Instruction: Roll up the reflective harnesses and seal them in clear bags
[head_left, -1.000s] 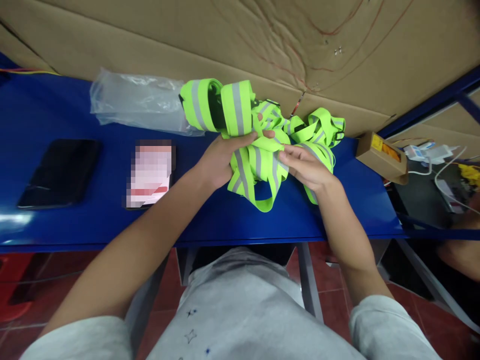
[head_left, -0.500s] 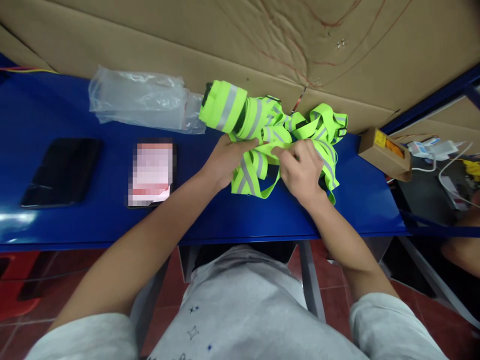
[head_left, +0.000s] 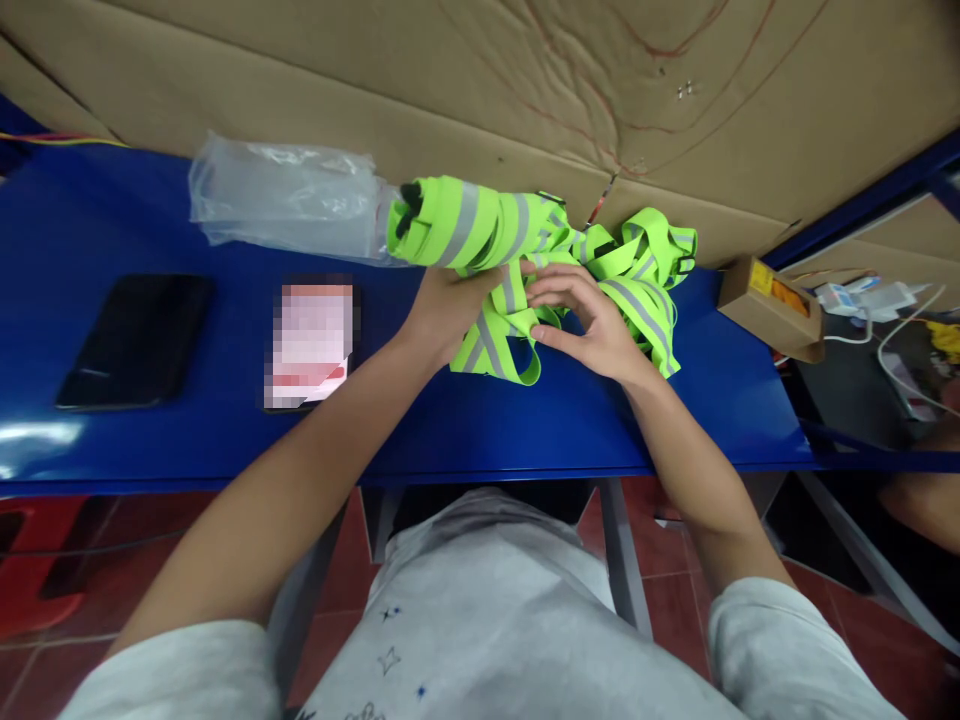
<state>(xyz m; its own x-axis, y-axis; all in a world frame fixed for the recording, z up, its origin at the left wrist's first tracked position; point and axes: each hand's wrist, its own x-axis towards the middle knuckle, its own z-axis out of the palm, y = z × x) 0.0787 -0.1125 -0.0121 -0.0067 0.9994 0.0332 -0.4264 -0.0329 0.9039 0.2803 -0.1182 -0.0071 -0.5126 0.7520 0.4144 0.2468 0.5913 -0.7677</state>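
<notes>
Rolled a bit further toward the left end of the desk since half a second back, with the right hand (head_left: 592, 325) opened up instead of pressed knuckles-up on the straps. Left hand (head_left: 442, 305) wrapped around the near side of the neon green reflective strap bundle (head_left: 469, 225), fingers pinching the rolled part, loose loops hanging under the palm. Right hand spread, fingertips resting lightly on the straps just beside the left one, not gripping anything. Rest of the tangle (head_left: 645, 270) heaped against the cardboard sheet (head_left: 525, 90) along the far edge of the blue desk (head_left: 465, 440). Clear plastic bag (head_left: 289, 200) touching the roll's left end, near the far edge. Dark phone (head_left: 135, 340) toward the left end, blurred-out card (head_left: 311, 345) between phone and hands. Small cardboard box (head_left: 769, 308) at the right end.
</notes>
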